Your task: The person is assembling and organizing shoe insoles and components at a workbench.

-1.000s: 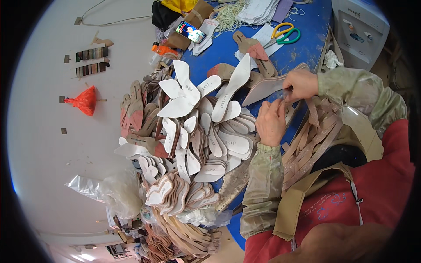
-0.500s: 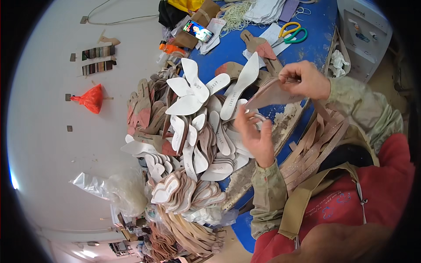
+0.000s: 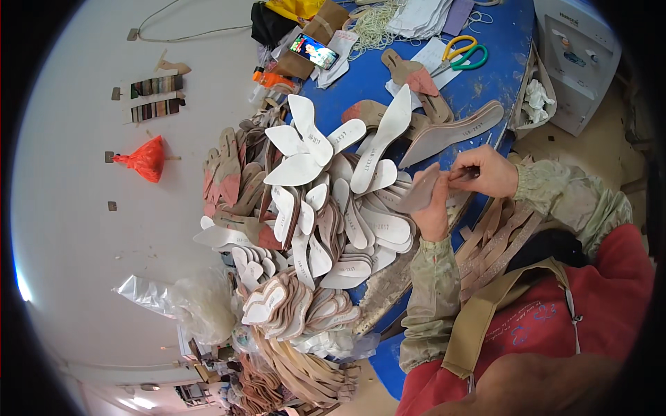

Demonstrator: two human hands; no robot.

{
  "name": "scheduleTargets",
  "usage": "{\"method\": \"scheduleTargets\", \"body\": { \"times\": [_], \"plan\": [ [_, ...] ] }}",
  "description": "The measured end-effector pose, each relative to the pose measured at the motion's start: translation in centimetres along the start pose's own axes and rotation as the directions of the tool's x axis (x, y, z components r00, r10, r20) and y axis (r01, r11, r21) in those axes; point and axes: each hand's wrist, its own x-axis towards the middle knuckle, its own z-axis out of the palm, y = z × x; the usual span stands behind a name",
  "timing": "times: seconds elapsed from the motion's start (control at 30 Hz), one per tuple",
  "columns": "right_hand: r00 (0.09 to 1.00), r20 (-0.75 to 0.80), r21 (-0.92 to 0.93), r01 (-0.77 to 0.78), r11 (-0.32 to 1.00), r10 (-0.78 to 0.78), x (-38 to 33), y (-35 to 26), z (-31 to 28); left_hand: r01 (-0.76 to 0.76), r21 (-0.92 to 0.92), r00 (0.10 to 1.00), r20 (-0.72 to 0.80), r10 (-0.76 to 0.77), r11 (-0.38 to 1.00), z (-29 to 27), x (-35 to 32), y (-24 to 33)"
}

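Note:
My left hand is closed around a pinkish-beige shoe insole, its pointed end sticking out past the fingers. Right beside it, the fingers of my right hand pinch the other end of the same insole. A small dark shape shows in that pinch; I cannot make out what it is. Just beyond both hands, a layered stack of beige insoles lies on the blue table. To the left of my left hand spreads a big heap of white-faced insoles, with several more fanned on top.
Scissors with yellow and green handles lie at the far side, near a lit phone. Glittery beige strips hang at the table's near edge. A bin and a white cabinet stand at the right.
The beige stack that my right hand held now lies on the table. My left hand has gone from open to gripping an insole, and my right hand has come nearer to it.

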Motion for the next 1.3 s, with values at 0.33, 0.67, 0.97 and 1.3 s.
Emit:
{"method": "scheduleTargets", "body": {
  "times": [0.33, 0.67, 0.97, 1.3],
  "plan": [
    [0.992, 0.119, -0.03, 0.051, 0.998, -0.048, -2.6, 5.3, -4.4, 0.153, -0.375, 0.983, -0.04, -0.181, 0.914, 4.3, -1.7, -2.5],
    [0.859, 0.109, 0.709, -0.42, 0.567, 0.5, -9.3, 0.3, 2.8, 0.017, -0.729, 0.999, -0.015, -0.04, 0.684, 1.4, -4.4, 2.4],
    [0.985, 0.151, 0.326, -0.134, 0.936, 0.089, -2.1, -7.9, 2.7, -0.032, -0.245, 0.981, -0.193, -0.016, 0.969, 1.5, -12.6, 8.5],
    [0.867, 0.497, 0.095, -0.011, 0.995, -0.038, -2.3, -13.5, 2.6, 0.012, 0.507, 1.0, -0.003, -0.013, 0.862, -6.1, -15.7, 9.1]
  ]
}}
